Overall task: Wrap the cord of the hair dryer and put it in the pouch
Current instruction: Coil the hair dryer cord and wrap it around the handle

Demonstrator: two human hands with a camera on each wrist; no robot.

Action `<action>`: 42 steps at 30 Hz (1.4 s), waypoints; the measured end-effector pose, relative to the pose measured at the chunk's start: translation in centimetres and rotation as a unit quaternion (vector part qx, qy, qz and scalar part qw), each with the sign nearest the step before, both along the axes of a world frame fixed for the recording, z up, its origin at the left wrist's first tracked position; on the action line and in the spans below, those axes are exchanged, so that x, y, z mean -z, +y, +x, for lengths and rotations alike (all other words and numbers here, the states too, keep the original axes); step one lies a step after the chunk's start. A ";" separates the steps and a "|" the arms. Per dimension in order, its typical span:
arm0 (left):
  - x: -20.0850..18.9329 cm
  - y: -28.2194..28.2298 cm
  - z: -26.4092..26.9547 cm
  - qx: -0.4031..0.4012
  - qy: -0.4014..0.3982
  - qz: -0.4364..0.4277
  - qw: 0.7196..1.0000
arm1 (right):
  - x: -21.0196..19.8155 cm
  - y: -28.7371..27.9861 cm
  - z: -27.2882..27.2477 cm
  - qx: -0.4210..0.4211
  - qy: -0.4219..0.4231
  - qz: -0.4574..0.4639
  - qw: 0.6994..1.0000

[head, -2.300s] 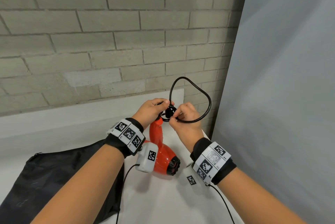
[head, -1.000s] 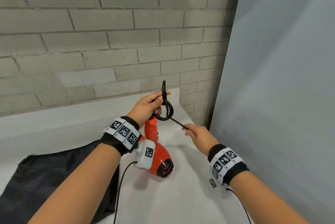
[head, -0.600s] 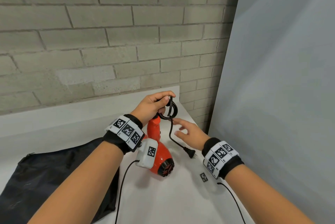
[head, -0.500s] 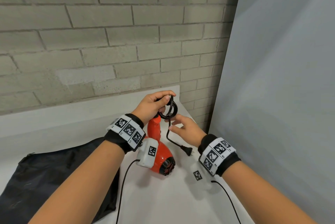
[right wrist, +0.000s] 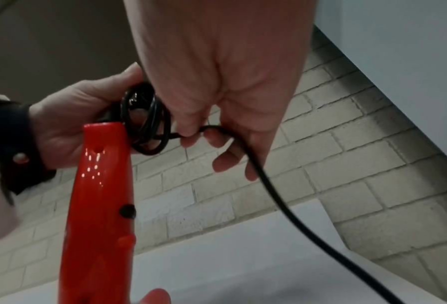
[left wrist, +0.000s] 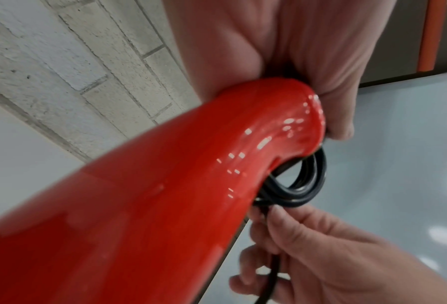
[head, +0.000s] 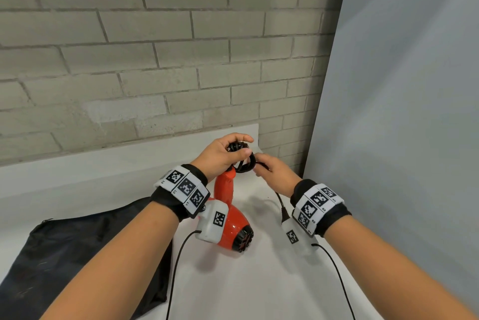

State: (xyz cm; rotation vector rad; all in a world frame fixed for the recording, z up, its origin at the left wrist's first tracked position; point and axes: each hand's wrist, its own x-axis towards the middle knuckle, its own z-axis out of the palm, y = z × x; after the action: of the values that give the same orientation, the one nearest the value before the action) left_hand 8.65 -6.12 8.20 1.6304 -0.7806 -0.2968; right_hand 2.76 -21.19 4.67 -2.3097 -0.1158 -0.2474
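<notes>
The red hair dryer [head: 230, 221] stands with its body on the white table [head: 259, 280] and its handle [right wrist: 100, 185] pointing up. My left hand [head: 225, 153] grips the coiled black cord [head: 243, 164] at the top of the handle [left wrist: 191, 174]. My right hand [head: 274, 172] pinches the loose end of the cord [right wrist: 243, 148] just beside the coil [right wrist: 147, 127]. The tail of the cord hangs from that hand down to the plug [head: 285, 213]. The black pouch [head: 64, 255] lies flat at the left.
A grey brick wall [head: 155, 60] rises behind the table, and a grey panel [head: 401, 112] stands close on the right. Thin black cables [head: 176, 268] run from my wrist cameras across the table.
The big loop of cord has been wound into a small coil at the handle's end. My right hand let go of the cord, came back up and now pinches it by the coil.
</notes>
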 end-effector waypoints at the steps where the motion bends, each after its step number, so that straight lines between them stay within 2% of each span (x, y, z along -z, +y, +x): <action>1: 0.0 0.0 0.0 -0.001 0.000 0.009 1.000 | -0.4 -0.2 0.1 0.024 -0.016 0.013 1.000; 4: -0.1 0.2 0.2 -0.012 0.001 0.027 1.000 | -2.0 -1.1 0.2 0.126 -0.095 0.041 0.987; 6: -0.2 0.5 0.5 -0.030 0.013 0.027 0.999 | -3.3 -1.3 0.0 0.149 -0.145 0.054 0.977; 9: -0.3 0.6 0.6 -0.039 0.019 0.032 0.999 | -5.0 -0.6 -0.7 0.142 -0.191 0.039 0.970; 14: -0.4 0.5 0.1 -0.011 0.007 0.062 0.998 | -6.1 0.5 -1.5 0.129 -0.240 0.020 0.962; 20: -1.0 0.2 -0.2 0.051 -0.016 0.117 0.992 | -6.5 1.2 -1.7 0.085 -0.236 0.027 0.968; 22: -1.0 0.0 -0.2 0.040 -0.019 0.112 0.993 | -6.5 0.9 -1.9 0.083 -0.229 0.040 0.969; 25: -0.4 -0.1 0.1 -0.018 -0.016 0.068 0.997 | -5.8 -0.3 -2.4 0.081 -0.183 0.080 0.977; 28: 0.1 -0.3 0.2 -0.055 -0.007 0.036 0.998 | -3.9 -1.3 -3.0 0.066 -0.100 0.091 0.989; 32: 0.2 -0.4 0.4 -0.083 0.014 0.007 0.996 | 1.6 -2.7 -2.3 0.081 0.060 0.040 0.994; 35: 0.3 -0.2 0.5 -0.106 0.051 -0.026 0.993 | 6.0 -3.7 -2.3 0.099 0.183 0.011 0.978; 39: 0.2 0.3 0.5 -0.100 0.057 -0.027 0.993 | 7.6 -4.3 -2.6 0.134 0.204 -0.035 0.969; 42: 0.1 0.5 0.4 -0.095 0.052 -0.027 0.994 | 6.5 -4.1 -2.4 0.149 0.194 -0.001 0.970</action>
State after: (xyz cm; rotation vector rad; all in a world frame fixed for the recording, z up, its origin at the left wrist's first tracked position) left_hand 9.06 -5.61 8.11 1.6113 -0.5455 -0.2214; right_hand 0.37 -25.27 -1.87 -2.3262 0.4313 0.0591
